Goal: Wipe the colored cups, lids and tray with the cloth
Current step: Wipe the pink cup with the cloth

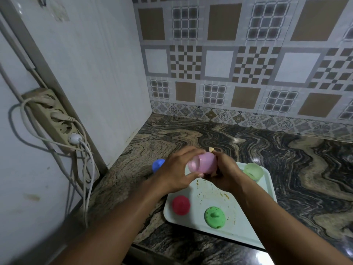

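Head view | left hand (pixel 176 173) grasps pink cup (pixel 202 162) sideways, above tray's (pixel 267 183) far edge, exposing its side | right hand (pixel 223 173) clenched on cloth (pixel 211 149), rubbing | tray stained, unwiped.

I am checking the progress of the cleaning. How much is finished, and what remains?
Possibly done: the blue piece sits off the tray. In hand: left hand holds the pink cup; right hand presses a cloth on it. Left: the stained tray, red lid, green lid, pale green cup.
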`<state>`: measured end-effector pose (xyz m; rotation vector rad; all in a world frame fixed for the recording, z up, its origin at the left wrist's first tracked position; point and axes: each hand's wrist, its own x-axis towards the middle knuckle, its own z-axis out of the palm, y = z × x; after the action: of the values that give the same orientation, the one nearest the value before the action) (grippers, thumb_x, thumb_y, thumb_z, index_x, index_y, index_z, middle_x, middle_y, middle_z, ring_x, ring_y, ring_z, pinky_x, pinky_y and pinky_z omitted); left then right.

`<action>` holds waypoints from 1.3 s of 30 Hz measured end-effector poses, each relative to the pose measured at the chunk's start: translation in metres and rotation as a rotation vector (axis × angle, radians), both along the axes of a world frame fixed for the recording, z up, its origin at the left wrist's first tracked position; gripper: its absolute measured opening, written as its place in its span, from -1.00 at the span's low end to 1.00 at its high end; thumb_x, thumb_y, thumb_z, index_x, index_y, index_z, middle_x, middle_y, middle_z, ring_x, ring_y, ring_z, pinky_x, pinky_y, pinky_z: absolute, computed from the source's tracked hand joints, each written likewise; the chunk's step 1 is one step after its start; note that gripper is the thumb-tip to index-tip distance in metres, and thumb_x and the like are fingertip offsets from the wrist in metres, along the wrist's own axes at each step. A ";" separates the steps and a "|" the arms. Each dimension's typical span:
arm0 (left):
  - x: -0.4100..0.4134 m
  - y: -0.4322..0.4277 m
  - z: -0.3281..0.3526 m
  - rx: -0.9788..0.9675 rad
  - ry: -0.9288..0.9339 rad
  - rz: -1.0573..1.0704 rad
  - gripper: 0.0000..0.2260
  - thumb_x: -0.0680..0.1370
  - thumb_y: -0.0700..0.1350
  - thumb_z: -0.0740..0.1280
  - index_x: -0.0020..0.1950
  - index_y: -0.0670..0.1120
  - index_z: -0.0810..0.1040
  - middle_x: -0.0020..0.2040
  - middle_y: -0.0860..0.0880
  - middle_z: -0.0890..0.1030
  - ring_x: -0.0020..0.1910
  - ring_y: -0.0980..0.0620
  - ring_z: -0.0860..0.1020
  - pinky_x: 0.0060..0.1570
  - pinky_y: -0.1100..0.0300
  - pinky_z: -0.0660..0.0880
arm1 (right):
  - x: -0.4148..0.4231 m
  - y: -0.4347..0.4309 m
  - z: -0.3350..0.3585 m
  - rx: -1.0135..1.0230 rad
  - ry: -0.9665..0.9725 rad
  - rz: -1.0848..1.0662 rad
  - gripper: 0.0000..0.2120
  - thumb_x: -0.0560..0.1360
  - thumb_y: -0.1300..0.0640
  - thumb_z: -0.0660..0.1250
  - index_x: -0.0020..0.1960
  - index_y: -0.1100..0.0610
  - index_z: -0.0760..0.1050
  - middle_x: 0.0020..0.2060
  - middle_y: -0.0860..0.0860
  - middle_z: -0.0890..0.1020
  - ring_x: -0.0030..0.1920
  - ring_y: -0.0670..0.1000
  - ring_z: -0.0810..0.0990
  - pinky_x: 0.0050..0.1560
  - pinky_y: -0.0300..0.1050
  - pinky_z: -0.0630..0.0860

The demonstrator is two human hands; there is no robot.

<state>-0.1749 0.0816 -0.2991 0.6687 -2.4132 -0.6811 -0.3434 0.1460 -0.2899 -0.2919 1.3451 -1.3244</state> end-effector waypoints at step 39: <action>0.068 -0.018 0.029 0.481 -0.056 0.394 -0.63 0.44 -0.04 0.45 0.23 0.12 0.49 0.20 0.03 0.52 0.14 0.00 0.52 0.13 0.07 0.52 | 0.057 -0.026 0.027 -0.039 0.287 0.274 -0.60 0.68 0.05 0.15 0.15 0.41 0.51 -0.16 0.22 0.61 -0.18 0.22 0.56 -0.11 0.05 0.53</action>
<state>-0.1067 0.0641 -0.2698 1.3272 -2.0770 -1.0860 -0.2859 0.1203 -0.2624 -0.6890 1.4569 -1.1072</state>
